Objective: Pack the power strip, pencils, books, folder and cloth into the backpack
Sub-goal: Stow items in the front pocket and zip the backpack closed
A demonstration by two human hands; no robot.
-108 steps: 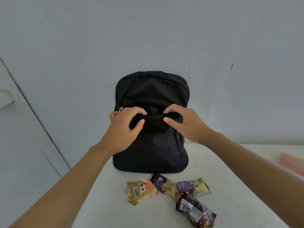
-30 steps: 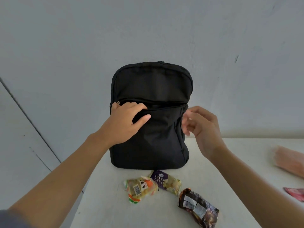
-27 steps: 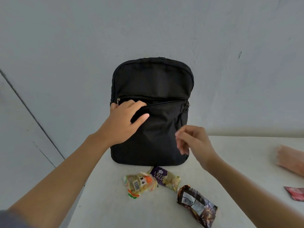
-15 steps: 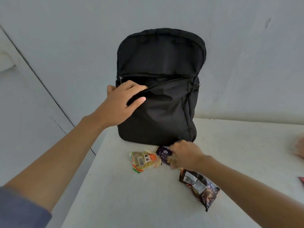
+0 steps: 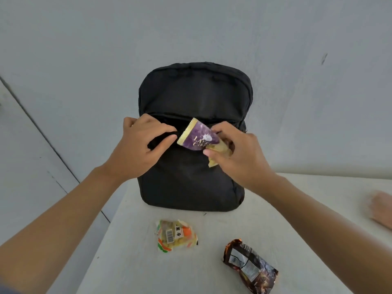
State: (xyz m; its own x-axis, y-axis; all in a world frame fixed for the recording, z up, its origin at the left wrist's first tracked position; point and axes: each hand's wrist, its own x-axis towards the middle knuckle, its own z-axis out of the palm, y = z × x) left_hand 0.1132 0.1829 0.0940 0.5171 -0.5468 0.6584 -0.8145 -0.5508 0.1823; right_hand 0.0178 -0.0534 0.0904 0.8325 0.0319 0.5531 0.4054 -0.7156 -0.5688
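A black backpack [image 5: 195,92] stands upright on a white table [image 5: 131,262], leaning on the wall. Its front pocket is unzipped. My left hand [image 5: 140,151] grips the pocket's upper edge and pulls it toward me. My right hand [image 5: 237,158] pinches a purple and yellow snack packet [image 5: 197,135] with its upper end at the pocket's mouth. No power strip, pencils, books, folder or cloth are in view.
Two snack packets lie on the table in front of the backpack: a yellow and orange one [image 5: 176,235] and a dark brown one [image 5: 250,266]. Another person's hand [image 5: 380,209] rests at the right edge. The table's left edge runs close beside the backpack.
My right hand left the pocket's right end, dropped to the table, picked up the purple packet and raised it to the pocket's mouth. My left hand kept its grip on the pocket edge.
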